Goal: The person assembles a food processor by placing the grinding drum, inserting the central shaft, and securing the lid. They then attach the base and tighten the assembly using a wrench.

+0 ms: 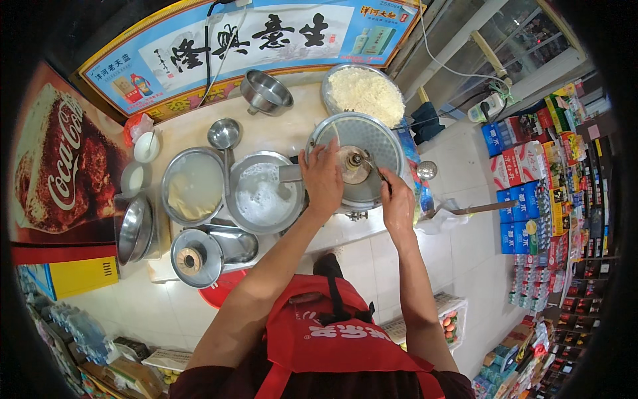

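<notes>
Red cloth apron below, round steel machine open under both hands

Beyond the apron, bare forearms reached to the machine, which stood near the right end of the pale surface. The right hand had its grip pinched on a thin, dark-handled tool beside the brass-toned central hub. The left hand lay over the machine's left side, fingers near the brown disc around the hub; whether that grip was pinching anything could not be told.

By the look of it, the opening was done: the hub showed uncovered, and a steel dish with a brown ring lay apart at the surface's front left, perhaps a part not refitted. White foamy liquid filled a round steel basin beside the flat grey spout, and a pale crumbly heap filled another behind, seemingly output already gathered. Work at the hub appeared unfinished; how tight its fitting sat was too small to tell.
</notes>
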A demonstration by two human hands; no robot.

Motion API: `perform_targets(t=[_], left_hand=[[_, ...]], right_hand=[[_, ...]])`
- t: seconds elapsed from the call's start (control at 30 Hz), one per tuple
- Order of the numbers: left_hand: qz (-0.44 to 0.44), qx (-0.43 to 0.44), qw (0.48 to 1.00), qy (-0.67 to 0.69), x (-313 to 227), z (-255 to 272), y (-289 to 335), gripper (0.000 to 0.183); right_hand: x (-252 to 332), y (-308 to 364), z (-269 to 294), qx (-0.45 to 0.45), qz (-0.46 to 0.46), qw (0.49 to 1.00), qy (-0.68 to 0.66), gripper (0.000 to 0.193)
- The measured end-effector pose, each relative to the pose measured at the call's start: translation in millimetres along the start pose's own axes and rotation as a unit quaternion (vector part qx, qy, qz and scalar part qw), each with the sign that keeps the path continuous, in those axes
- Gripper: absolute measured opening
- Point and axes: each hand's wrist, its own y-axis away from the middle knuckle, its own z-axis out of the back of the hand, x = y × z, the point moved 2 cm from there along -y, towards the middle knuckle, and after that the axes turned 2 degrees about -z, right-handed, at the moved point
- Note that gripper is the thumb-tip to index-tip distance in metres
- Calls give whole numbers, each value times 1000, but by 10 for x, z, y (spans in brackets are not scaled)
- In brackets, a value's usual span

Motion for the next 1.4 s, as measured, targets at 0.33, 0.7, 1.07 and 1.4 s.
perform_targets(t=[0.33, 0.7, 1.07, 1.4], left_hand=[[44, -9, 999, 20, -147, -23, 116, 75], [-17, 89, 986, 142, -568, 75, 708, 69], [-260, 175, 949, -36, -233, 36, 244, 28], [-299, 124, 946, -3, -125, -55, 180, 27]], right_hand=[[66, 117, -92, 8, 15, 993, 121, 26], [131, 86, -124, 47, 58, 984, 163, 40], [-44, -20, -48, 39, 77, 981, 174, 37], [-290, -244, 6, 46, 156, 968, 192, 35]])
